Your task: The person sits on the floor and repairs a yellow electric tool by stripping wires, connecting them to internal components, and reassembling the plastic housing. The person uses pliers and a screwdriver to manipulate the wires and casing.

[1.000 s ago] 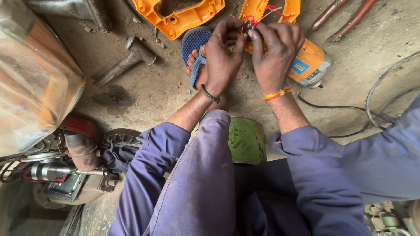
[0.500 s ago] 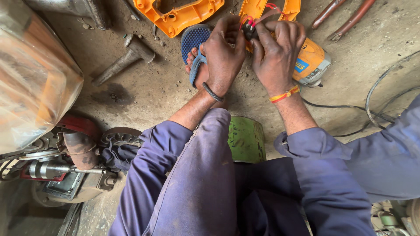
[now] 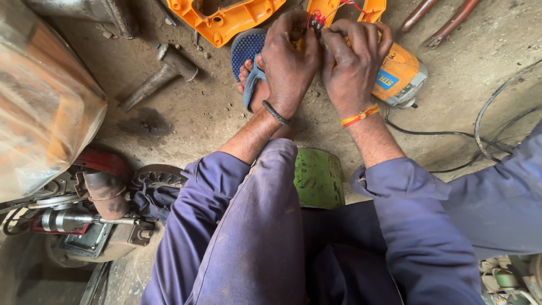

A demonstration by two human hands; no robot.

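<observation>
Both hands meet at the top centre over an opened orange power tool (image 3: 398, 72). My left hand (image 3: 288, 62) and my right hand (image 3: 353, 59) pinch a small dark part with red wires (image 3: 316, 20) between their fingertips. The part is mostly hidden by the fingers. A black band circles my left wrist, an orange thread band my right. Under my left hand lies my foot in a blue sandal (image 3: 248, 53).
An orange plastic housing half (image 3: 226, 17) lies at the top. A metal hammer-like piece (image 3: 161, 73) rests on the dirt floor to the left. A green can (image 3: 317, 178) stands between my knees. Black cable (image 3: 485, 130) runs right; engine parts (image 3: 90, 209) sit lower left.
Both hands stay on the wired part; they have shifted only slightly, and the view has moved a little closer.
</observation>
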